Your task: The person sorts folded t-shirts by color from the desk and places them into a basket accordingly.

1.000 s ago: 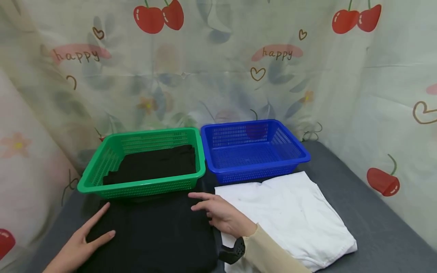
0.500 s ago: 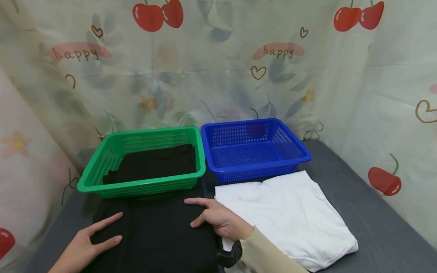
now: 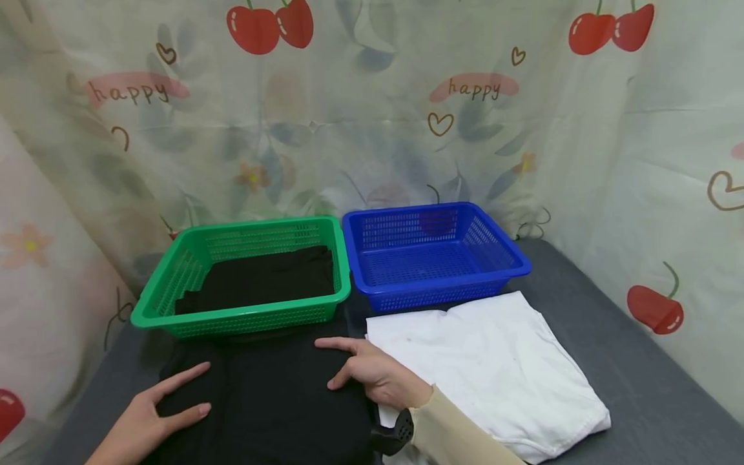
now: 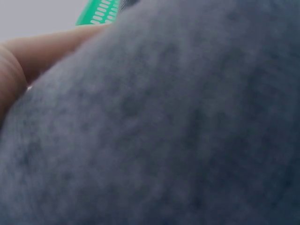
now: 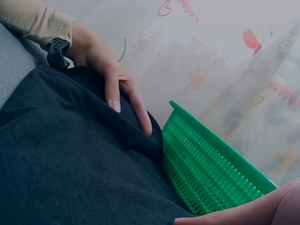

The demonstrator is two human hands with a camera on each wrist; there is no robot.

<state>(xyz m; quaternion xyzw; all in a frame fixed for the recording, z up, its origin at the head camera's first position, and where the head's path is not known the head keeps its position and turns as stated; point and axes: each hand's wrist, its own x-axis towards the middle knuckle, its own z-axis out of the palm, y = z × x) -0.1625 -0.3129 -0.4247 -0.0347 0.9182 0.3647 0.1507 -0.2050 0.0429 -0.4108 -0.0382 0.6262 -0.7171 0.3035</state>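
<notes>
Black cloth [image 3: 285, 400], cut off below, is just before the green basket [image 3: 244, 312]; left hand [image 3: 139, 414] and right hand [image 3: 380, 374] spread thumb and forefinger on it, other fingers hidden, so any grip cannot be told.

On my feed I count two grips: one left hand [image 3: 142, 413] and one right hand [image 3: 380, 374]. I see two baskets, one green basket [image 3: 250, 323] and one blue basket [image 3: 418, 261], on one desk [image 3: 633, 394]. Outside them I make it two cloths, one black cloth [image 3: 279, 407] and one white cloth [image 3: 488, 368]. I can't tell how many pieces make up the black fabric [image 3: 267, 278] inside the green basket. My head view gives me two cherry pairs [image 3: 270, 29].
</notes>
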